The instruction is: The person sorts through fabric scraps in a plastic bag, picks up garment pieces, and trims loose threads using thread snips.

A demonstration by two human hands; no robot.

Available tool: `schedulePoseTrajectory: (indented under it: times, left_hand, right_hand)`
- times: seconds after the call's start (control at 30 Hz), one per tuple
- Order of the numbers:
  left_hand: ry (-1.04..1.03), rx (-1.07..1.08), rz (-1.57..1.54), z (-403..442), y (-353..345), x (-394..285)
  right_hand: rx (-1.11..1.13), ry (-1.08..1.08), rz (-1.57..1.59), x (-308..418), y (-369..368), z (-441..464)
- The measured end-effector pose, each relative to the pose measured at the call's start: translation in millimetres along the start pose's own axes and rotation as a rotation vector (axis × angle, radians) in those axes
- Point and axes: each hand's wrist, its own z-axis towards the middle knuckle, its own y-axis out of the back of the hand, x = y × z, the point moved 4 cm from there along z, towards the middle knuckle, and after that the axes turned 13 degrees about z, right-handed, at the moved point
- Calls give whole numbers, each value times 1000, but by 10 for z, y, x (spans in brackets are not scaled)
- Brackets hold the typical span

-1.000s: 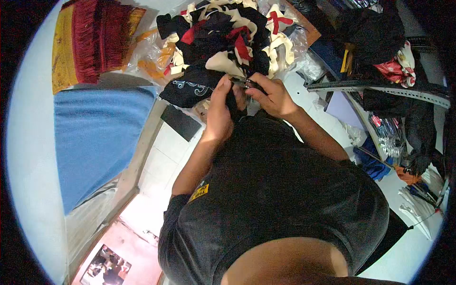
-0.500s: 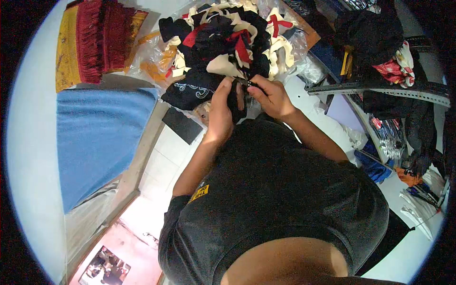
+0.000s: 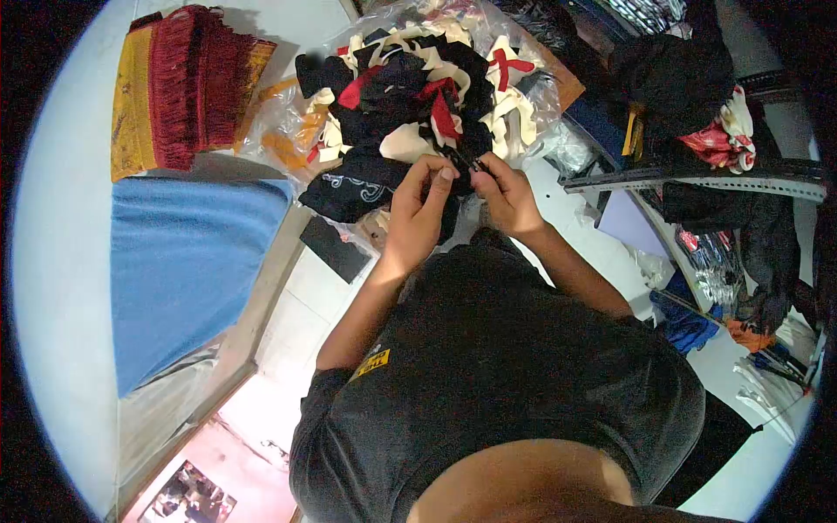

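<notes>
In the head view, my left hand point(image 3: 416, 213) is closed, thumb against fingers, on black cloth point(image 3: 449, 220) hanging below it. Just to its right, my right hand point(image 3: 508, 199) is closed around a small dark tool point(image 3: 465, 160), perhaps snips, whose tip points at the cloth by my left fingertips. The two hands are close but apart. A black piece with pale curly lettering point(image 3: 349, 193) lies left of my left hand. Beyond both hands is a heap of black, cream and red fabric pieces point(image 3: 405, 87) on clear plastic. My fingers hide part of the tool.
Maroon and yellow fringed cloth point(image 3: 187, 96) and a blue cloth point(image 3: 187, 270) lie at the left. A perforated metal bar point(image 3: 697, 184) juts in from the right, near dark garments point(image 3: 671, 78) and packets point(image 3: 711, 261). A dark flat piece point(image 3: 336, 248) is below the lettered cloth.
My left hand has shifted slightly down and its fingers have curled in more. The tool in my right hand has changed angle, and the hands have drawn a little apart. The view has tilted slightly.
</notes>
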Motion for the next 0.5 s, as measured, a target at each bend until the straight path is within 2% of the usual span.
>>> schedulePoseTrajectory:
  times: [0.07, 0.17, 0.33, 0.5]
  left_hand:
    - [63, -17, 16, -4, -11, 27]
    - [137, -30, -7, -9, -37, 152]
    - [248, 4, -63, -14, -62, 221]
    - [168, -17, -52, 1, -99, 205]
  right_hand:
    - [-98, 33, 136, -21, -5, -17]
    - [-68, -55, 185, -87, 23, -22]
    - [-66, -80, 277, -322, -2, -39]
    - [-80, -57, 215, -311, -33, 9]
